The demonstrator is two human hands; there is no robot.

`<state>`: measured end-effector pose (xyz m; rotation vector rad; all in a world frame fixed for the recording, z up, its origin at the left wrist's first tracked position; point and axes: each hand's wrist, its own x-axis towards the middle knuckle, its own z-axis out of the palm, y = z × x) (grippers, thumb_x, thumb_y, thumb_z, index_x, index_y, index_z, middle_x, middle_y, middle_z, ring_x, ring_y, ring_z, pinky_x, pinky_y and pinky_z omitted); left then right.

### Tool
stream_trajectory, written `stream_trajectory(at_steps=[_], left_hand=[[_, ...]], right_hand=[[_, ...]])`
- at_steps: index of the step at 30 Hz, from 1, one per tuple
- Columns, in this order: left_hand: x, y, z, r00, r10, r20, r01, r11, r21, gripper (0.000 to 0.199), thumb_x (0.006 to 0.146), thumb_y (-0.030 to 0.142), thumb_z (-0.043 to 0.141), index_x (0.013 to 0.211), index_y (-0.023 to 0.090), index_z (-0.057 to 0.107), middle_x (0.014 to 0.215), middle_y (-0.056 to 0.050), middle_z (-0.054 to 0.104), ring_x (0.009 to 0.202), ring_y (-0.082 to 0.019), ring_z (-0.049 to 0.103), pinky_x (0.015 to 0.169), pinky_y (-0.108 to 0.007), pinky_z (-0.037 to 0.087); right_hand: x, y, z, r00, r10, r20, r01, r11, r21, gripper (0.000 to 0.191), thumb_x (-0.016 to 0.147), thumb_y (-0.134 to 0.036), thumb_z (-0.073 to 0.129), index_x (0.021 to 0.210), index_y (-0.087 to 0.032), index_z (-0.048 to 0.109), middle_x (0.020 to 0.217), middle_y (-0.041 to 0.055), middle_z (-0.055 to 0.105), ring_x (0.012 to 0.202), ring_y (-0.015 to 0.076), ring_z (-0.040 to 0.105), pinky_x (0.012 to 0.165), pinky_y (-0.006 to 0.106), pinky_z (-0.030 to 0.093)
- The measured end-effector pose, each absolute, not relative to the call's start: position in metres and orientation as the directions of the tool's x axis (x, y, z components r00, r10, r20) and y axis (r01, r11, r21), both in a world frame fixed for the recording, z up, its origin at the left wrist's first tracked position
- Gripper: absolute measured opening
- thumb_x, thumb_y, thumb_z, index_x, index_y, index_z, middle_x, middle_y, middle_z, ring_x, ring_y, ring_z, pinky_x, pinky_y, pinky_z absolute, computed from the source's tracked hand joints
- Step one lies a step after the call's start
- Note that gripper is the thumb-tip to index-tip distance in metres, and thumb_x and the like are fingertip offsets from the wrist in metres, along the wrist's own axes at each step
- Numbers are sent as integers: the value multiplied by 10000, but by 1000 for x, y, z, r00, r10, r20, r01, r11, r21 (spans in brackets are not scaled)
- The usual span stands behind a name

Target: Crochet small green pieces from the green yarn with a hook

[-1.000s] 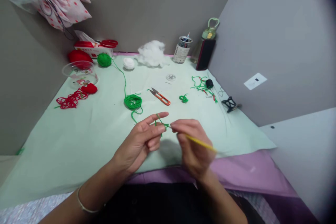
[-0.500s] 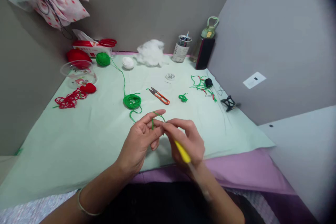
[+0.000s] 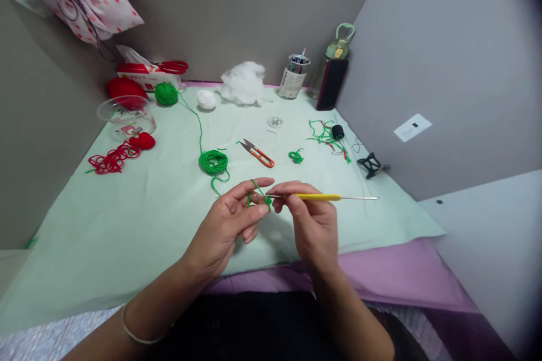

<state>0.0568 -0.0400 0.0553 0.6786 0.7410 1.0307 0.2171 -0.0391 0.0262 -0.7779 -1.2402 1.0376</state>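
Observation:
Between its thumb and fingers, my left hand (image 3: 231, 217) pinches a small green crochet piece (image 3: 268, 201), and green yarn runs over its raised index finger. My right hand (image 3: 313, 217) grips a yellow-handled crochet hook (image 3: 317, 197), held almost level with its rear metal end pointing right. The hook's front tip meets the green piece at my left fingertips; whether it passes through a loop is too small to tell. From my left hand the yarn leads to a loose green yarn coil (image 3: 213, 162) on the table.
Orange thread snips (image 3: 257, 153) and a small green crocheted piece (image 3: 296, 155) lie beyond my hands. Yarn scraps (image 3: 324, 132) and a black thread spool (image 3: 337, 132) are at right. Red yarn (image 3: 108, 159) and a clear bowl (image 3: 127, 118) sit left; white stuffing (image 3: 243, 84) is at the back.
The crochet hook has swung from slanting down toward me to nearly level, its rear end now pointing right. My right hand has turned and shifted slightly right; my left hand stays almost in place.

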Motion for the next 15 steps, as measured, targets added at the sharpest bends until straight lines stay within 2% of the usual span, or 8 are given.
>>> stream_trajectory(at_steps=[3,5,8,10,12,14,15], left_hand=[[54,-39,56,314,926,-212,-488,348,800,284,821,210,872,1102,245,844,809,48,582,474,21,428,464,-132,362],[52,-38,57,310,929,-204,-474,337,813,255,823,221,871,1076,239,849,813,47,582,480,18,428,469,-140,364],[50,-39,56,277,945,-175,-426,284,859,264,847,239,858,1110,254,840,819,45,590,507,3,450,488,-147,375],[50,-40,54,241,958,-152,-391,240,889,329,853,236,857,1178,272,820,810,44,598,531,-12,466,500,-148,382],[51,-41,53,226,962,-153,-404,235,884,415,838,222,870,1243,278,792,803,44,605,540,-22,463,498,-150,379],[52,-41,53,260,945,-198,-470,303,829,451,819,228,884,1257,250,778,750,51,579,515,-22,421,485,-152,363],[52,-41,54,295,927,-232,-503,357,787,447,810,234,890,1244,224,779,709,60,548,496,-18,383,474,-151,348]], right_hand=[[220,-39,27,6,942,336,-283,324,-903,158,1043,-301,637,1039,-267,791,954,7,778,759,113,679,728,262,567],[222,-41,30,5,940,340,-275,328,-904,184,1058,-307,604,1020,-250,774,950,15,778,744,122,692,712,274,584],[224,-46,33,19,892,451,-45,451,-891,197,1074,-232,549,1065,-244,745,968,25,777,756,130,706,728,289,599],[224,-50,32,-40,791,610,196,605,-772,216,1060,-162,543,1147,-241,724,1005,42,781,831,150,726,769,303,607],[223,-53,29,-173,641,748,400,739,-541,266,1023,-113,585,1226,-229,712,1059,76,782,934,185,737,802,320,614],[221,-54,27,-259,545,797,518,775,-362,320,986,-80,634,1258,-223,722,1117,106,772,1005,210,737,823,329,620],[221,-55,26,-253,543,801,540,766,-349,330,978,-74,645,1255,-229,732,1135,109,764,1016,212,736,830,330,621]])
